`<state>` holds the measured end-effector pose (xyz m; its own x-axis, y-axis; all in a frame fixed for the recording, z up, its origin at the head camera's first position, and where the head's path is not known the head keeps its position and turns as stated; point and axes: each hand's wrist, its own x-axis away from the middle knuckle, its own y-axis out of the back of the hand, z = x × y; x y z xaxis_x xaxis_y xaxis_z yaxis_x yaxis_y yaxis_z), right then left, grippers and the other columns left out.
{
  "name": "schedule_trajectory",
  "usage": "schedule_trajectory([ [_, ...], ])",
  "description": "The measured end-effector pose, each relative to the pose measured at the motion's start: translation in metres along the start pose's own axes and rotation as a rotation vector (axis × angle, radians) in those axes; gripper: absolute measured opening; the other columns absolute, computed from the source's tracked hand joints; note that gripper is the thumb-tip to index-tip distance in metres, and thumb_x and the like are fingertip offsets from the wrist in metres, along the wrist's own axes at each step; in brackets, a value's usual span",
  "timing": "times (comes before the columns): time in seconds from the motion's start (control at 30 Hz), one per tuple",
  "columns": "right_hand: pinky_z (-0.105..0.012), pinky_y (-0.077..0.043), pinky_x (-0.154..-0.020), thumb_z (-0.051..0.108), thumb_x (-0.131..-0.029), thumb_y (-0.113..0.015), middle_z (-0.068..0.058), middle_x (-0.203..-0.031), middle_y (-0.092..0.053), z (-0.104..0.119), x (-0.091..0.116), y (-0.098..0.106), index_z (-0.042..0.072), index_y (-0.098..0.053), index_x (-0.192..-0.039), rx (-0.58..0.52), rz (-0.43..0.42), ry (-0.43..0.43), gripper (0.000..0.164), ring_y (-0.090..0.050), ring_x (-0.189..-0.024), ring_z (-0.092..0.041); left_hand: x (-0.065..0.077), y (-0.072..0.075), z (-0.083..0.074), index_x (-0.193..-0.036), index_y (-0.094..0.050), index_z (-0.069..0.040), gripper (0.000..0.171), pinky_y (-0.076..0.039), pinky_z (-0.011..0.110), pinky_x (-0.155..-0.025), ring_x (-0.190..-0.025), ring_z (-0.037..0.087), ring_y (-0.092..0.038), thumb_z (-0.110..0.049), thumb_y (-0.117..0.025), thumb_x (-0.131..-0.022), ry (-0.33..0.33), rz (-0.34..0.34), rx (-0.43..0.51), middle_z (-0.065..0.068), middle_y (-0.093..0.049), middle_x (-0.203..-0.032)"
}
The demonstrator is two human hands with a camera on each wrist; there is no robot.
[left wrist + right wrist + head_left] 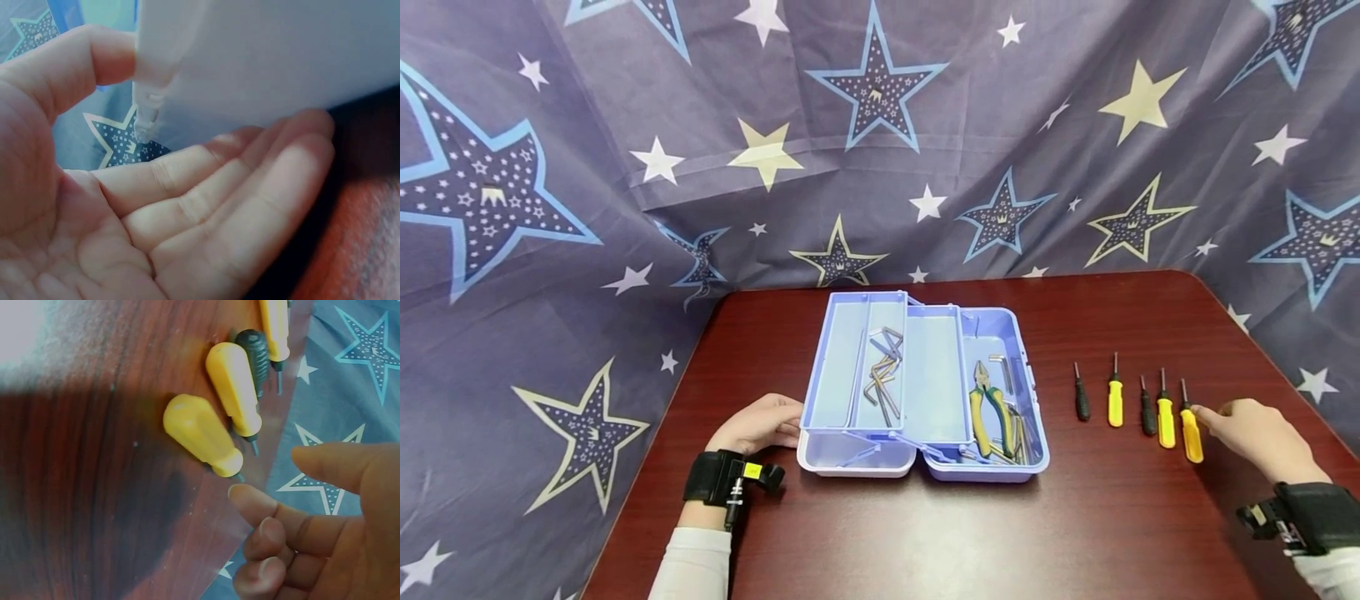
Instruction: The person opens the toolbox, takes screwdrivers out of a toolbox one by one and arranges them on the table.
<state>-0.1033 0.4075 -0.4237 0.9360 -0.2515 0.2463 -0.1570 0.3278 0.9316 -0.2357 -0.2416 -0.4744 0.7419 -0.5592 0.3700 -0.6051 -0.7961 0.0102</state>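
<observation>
A blue-and-white toolbox [988, 478] stands on the table with its trays fanned out to the left. My left hand [767, 421] rests against its left side; the left wrist view shows the fingers [206, 212] fairly straight along the pale wall and the thumb at its edge. At the right, my right hand [1262, 433] is beside the rightmost yellow screwdriver [1192, 437]. In the right wrist view, the thumb and index finger are apart near its shaft, and the other fingers [269, 550] are bent with nothing in them.
Left of that screwdriver lie yellow screwdrivers [1165, 423] [1116, 404] and black-handled screwdrivers [1147, 417] [1082, 402]. Yellow-green pliers [981, 412] lie in the toolbox's right compartment. Several hex keys [883, 375] sit in the upper tray. A star-patterned curtain [925, 208] hangs behind the table [985, 542].
</observation>
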Motion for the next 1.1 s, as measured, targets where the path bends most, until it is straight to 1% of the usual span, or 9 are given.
schedule_trajectory([
  [0.13,-0.036,-0.037,-0.051,0.05,-0.095,-0.044,-0.009,-0.064,-0.057,0.005,0.006,-0.002,0.001,-0.066,-0.072,-0.017,-0.022,0.005,0.058,-0.053,-0.061,-0.026,0.0,-0.002,-0.004,-0.103,-0.067,0.006,0.025,-0.056,0.04,-0.077,-0.081,0.02,-0.069,-0.014,-0.055,-0.094,0.015,-0.004,-0.029,0.01,-0.072,-0.089],
  [0.2,-0.033,-0.034,-0.05,0.05,-0.095,-0.043,-0.004,-0.062,-0.054,0.009,0.008,-0.003,0.003,-0.065,-0.071,-0.024,-0.025,0.017,0.057,-0.05,-0.06,-0.023,0.001,-0.004,-0.006,-0.104,-0.067,0.006,0.026,-0.056,0.04,-0.076,-0.081,0.02,-0.069,-0.015,-0.056,-0.094,0.026,-0.013,-0.047,0.01,-0.072,-0.089],
  [0.37,-0.031,-0.03,-0.05,0.052,-0.096,-0.042,-0.001,-0.059,-0.047,0.023,0.015,-0.004,0.006,-0.063,-0.07,-0.044,-0.042,0.068,0.057,-0.045,-0.057,-0.02,0.003,-0.006,-0.012,-0.105,-0.065,0.008,0.028,-0.057,0.038,-0.074,-0.079,0.019,-0.068,-0.015,-0.057,-0.093,0.039,-0.023,-0.072,0.01,-0.071,-0.089],
  [0.47,-0.03,-0.026,-0.048,0.053,-0.096,-0.041,0.001,-0.055,-0.04,0.033,0.019,-0.006,0.008,-0.057,-0.064,-0.062,-0.065,0.099,0.058,-0.041,-0.052,-0.019,0.003,-0.006,-0.016,-0.105,-0.065,0.009,0.028,-0.057,0.036,-0.072,-0.078,0.018,-0.068,-0.015,-0.056,-0.093,0.043,-0.021,-0.077,0.01,-0.071,-0.088],
  [0.57,-0.03,-0.026,-0.047,0.054,-0.096,-0.041,0.001,-0.053,-0.04,0.041,0.021,-0.007,0.008,-0.056,-0.064,-0.082,-0.074,0.122,0.057,-0.039,-0.05,-0.018,0.003,-0.006,-0.019,-0.105,-0.065,0.009,0.028,-0.057,0.035,-0.071,-0.078,0.017,-0.068,-0.015,-0.056,-0.093,0.046,-0.014,-0.085,0.009,-0.071,-0.087],
  [0.7,-0.03,-0.027,-0.047,0.054,-0.096,-0.041,0.001,-0.053,-0.042,0.049,0.022,-0.008,0.008,-0.058,-0.069,-0.092,-0.057,0.145,0.056,-0.041,-0.05,-0.017,0.004,-0.007,-0.022,-0.105,-0.064,0.009,0.028,-0.057,0.035,-0.07,-0.077,0.017,-0.068,-0.014,-0.055,-0.093,0.043,-0.015,-0.093,0.008,-0.07,-0.085],
  [0.9,-0.03,-0.027,-0.045,0.054,-0.096,-0.042,0.001,-0.052,-0.04,0.059,0.022,-0.014,0.01,-0.053,-0.066,-0.101,-0.061,0.184,0.055,-0.041,-0.047,-0.017,0.006,-0.008,-0.026,-0.107,-0.063,0.011,0.029,-0.057,0.038,-0.072,-0.078,0.021,-0.068,-0.014,-0.055,-0.093,0.038,-0.018,-0.078,0.011,-0.07,-0.089],
  [1.0,-0.03,-0.029,-0.046,0.053,-0.096,-0.043,0.001,-0.055,-0.045,0.062,0.02,-0.018,0.009,-0.059,-0.07,-0.103,-0.065,0.206,0.053,-0.043,-0.05,-0.016,0.008,-0.007,-0.029,-0.104,-0.064,0.01,0.027,-0.057,0.039,-0.073,-0.079,0.021,-0.068,-0.011,-0.053,-0.092,0.033,-0.02,-0.092,0.011,-0.07,-0.088],
  [1.1,-0.03,-0.03,-0.048,0.047,-0.096,-0.046,0.001,-0.059,-0.048,0.068,0.017,-0.022,0.008,-0.062,-0.073,-0.101,-0.065,0.226,0.048,-0.043,-0.055,-0.016,0.009,-0.005,-0.033,-0.101,-0.063,0.01,0.024,-0.056,0.041,-0.074,-0.079,0.021,-0.068,-0.008,-0.05,-0.09,0.02,-0.021,-0.117,0.01,-0.069,-0.087],
])
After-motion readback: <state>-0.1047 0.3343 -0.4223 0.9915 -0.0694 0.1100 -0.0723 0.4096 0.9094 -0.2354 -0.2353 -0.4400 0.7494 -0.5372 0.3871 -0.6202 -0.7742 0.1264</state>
